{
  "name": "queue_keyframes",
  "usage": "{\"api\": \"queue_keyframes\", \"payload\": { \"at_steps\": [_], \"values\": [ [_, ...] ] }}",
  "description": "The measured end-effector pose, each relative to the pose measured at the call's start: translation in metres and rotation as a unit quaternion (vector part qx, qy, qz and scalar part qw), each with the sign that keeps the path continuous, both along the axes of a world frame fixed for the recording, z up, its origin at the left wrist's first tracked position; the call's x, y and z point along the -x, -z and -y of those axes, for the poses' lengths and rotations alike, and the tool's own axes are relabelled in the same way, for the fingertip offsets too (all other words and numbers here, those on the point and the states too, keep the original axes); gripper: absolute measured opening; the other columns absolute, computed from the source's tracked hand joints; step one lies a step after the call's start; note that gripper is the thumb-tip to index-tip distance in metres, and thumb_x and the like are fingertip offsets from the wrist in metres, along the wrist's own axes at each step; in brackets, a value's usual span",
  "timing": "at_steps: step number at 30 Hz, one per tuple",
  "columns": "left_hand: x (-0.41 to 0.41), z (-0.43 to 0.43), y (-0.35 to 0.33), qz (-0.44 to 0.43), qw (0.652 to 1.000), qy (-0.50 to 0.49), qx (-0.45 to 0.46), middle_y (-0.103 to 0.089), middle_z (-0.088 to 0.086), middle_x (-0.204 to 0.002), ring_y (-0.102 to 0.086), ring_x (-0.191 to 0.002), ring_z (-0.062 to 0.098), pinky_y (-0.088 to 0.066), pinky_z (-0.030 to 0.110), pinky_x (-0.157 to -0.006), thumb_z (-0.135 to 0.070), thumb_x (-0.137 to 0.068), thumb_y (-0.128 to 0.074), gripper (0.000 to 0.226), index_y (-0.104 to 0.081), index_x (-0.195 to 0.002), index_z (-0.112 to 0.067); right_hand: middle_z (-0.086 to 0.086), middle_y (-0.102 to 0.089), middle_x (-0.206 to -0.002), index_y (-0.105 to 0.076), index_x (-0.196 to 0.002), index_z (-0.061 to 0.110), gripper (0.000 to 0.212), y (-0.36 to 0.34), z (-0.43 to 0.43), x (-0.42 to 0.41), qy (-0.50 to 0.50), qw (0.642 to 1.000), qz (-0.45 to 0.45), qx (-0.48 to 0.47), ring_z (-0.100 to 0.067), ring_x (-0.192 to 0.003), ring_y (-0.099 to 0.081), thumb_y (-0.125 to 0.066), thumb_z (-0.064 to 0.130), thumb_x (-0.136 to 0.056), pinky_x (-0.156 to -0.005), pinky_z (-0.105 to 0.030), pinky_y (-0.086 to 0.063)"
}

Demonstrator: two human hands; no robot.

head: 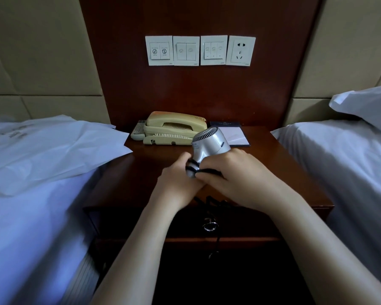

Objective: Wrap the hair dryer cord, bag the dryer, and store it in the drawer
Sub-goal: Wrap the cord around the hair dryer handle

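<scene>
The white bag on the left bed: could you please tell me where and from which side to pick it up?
Pinch the bag at its right corner, coming in from the nightstand side. The bag lies flat on the bed, but that corner seems to jut out over the nightstand top, so fingers can probably close on it there.

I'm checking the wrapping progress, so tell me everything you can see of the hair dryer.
The hair dryer is small, silver and plastic-looking, with a dark grille on its raised end. It is held tilted above the nightstand, body up, handle down. Black cord loops round the handle a few times. The left hand holds the handle; the right hand pinches the cord beside it.
</scene>
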State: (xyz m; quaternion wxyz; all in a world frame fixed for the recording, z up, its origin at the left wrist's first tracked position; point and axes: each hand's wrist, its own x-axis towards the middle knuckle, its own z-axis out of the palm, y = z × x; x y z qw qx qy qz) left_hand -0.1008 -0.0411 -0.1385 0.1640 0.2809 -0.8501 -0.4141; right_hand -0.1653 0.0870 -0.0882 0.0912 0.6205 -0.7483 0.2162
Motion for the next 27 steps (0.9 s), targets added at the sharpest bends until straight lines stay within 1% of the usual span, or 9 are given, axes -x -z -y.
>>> {"api": "queue_keyframes", "payload": {
  "at_steps": [5, 7, 10, 13, 16, 20, 23, 25, 27],
  "values": [
    [0.001, -0.001, -0.002, -0.037, 0.998, -0.012, 0.054, -0.059, 0.001, -0.072, -0.063, -0.07, 0.029, -0.053, 0.039, -0.063, -0.056, -0.076, -0.043, 0.03, -0.045, -0.082, -0.026, 0.009, -0.045, -0.051, -0.06, -0.069, 0.018, 0.018, -0.004, -0.006, 0.021, -0.054, 0.967, 0.25, 0.0, -0.005, -0.047, -0.035, -0.065, 0.018, -0.086, -0.048, -0.016, -0.027],
    [0.001, 0.004, 0.0, -0.057, 0.994, -0.025, 0.087, -0.059, -0.004, -0.069, -0.063, -0.07, 0.028, -0.049, 0.035, -0.063, -0.058, -0.084, -0.043, 0.031, -0.045, -0.083, -0.027, 0.006, -0.043, -0.048, -0.057, -0.066, 0.015, 0.021, -0.001, -0.01, 0.028, -0.076, 0.912, 0.403, -0.019, -0.007, -0.041, -0.036, -0.065, 0.011, -0.085, -0.045, -0.018, -0.033],
    [0.002, 0.011, 0.003, -0.072, 0.991, -0.033, 0.109, -0.06, -0.006, -0.067, -0.064, -0.068, 0.029, -0.05, 0.036, -0.063, -0.057, -0.085, -0.041, 0.03, -0.048, -0.088, -0.028, 0.006, -0.038, -0.045, -0.047, -0.071, 0.003, 0.018, 0.01, -0.009, 0.035, -0.123, 0.784, 0.609, 0.006, -0.004, -0.04, -0.037, -0.061, 0.006, -0.082, -0.048, -0.014, -0.042],
    [0.002, 0.016, 0.006, -0.067, 0.989, -0.04, 0.129, -0.06, -0.004, -0.07, -0.065, -0.069, 0.03, -0.05, 0.036, -0.066, -0.06, -0.084, -0.037, 0.036, -0.048, -0.093, -0.028, 0.001, -0.056, -0.054, -0.05, -0.079, 0.002, 0.009, 0.018, -0.006, 0.036, -0.145, 0.695, 0.704, 0.033, -0.008, -0.054, -0.056, -0.054, 0.01, -0.078, -0.059, -0.017, -0.05],
    [0.001, 0.019, 0.008, -0.055, 0.988, -0.052, 0.132, -0.065, 0.004, -0.082, -0.065, -0.075, 0.034, -0.051, 0.039, -0.072, -0.062, -0.085, -0.037, 0.039, -0.049, -0.096, -0.027, -0.009, -0.074, -0.086, -0.063, -0.095, 0.003, 0.02, 0.023, -0.003, 0.034, -0.14, 0.624, 0.768, 0.038, -0.017, -0.082, -0.071, -0.056, 0.015, -0.079, -0.082, -0.028, -0.056],
    [0.002, 0.024, 0.009, -0.038, 0.987, -0.088, 0.127, -0.066, 0.005, -0.089, -0.062, -0.087, 0.034, -0.04, 0.035, -0.068, -0.057, -0.087, -0.04, 0.034, -0.048, -0.093, -0.025, -0.002, -0.071, -0.063, -0.067, -0.054, 0.009, 0.048, 0.021, 0.003, 0.025, -0.126, 0.562, 0.817, 0.041, -0.015, -0.064, -0.069, -0.037, 0.027, -0.087, -0.104, -0.034, -0.037],
    [0.003, 0.03, 0.011, -0.031, 0.987, -0.105, 0.117, -0.066, 0.007, -0.096, -0.061, -0.093, 0.036, -0.043, 0.035, -0.072, -0.055, -0.086, -0.042, 0.034, -0.05, -0.1, -0.025, 0.003, -0.048, -0.041, -0.051, -0.058, 0.013, 0.032, 0.019, 0.007, 0.02, -0.122, 0.489, 0.861, 0.066, -0.011, -0.039, -0.052, -0.042, 0.028, -0.084, -0.076, -0.03, -0.054],
    [0.001, 0.037, 0.013, -0.032, 0.988, -0.116, 0.095, -0.066, 0.008, -0.098, -0.062, -0.091, 0.037, -0.05, 0.039, -0.077, -0.059, -0.083, -0.041, 0.04, -0.05, -0.105, -0.027, 0.006, -0.04, -0.039, -0.049, -0.058, 0.014, 0.026, 0.02, 0.006, 0.025, -0.134, 0.485, 0.861, 0.072, -0.006, -0.031, -0.037, -0.046, 0.025, -0.082, -0.052, -0.024, -0.052],
    [-0.004, 0.042, 0.014, -0.047, 0.987, -0.124, 0.089, -0.065, 0.008, -0.095, -0.063, -0.088, 0.038, -0.053, 0.043, -0.079, -0.06, -0.082, -0.039, 0.041, -0.05, -0.103, -0.026, 0.006, -0.045, -0.041, -0.054, -0.064, 0.015, 0.016, 0.017, -0.001, 0.032, -0.175, 0.487, 0.854, 0.051, -0.004, -0.029, -0.033, -0.055, 0.022, -0.078, -0.045, -0.021, -0.049]
  ]
}}
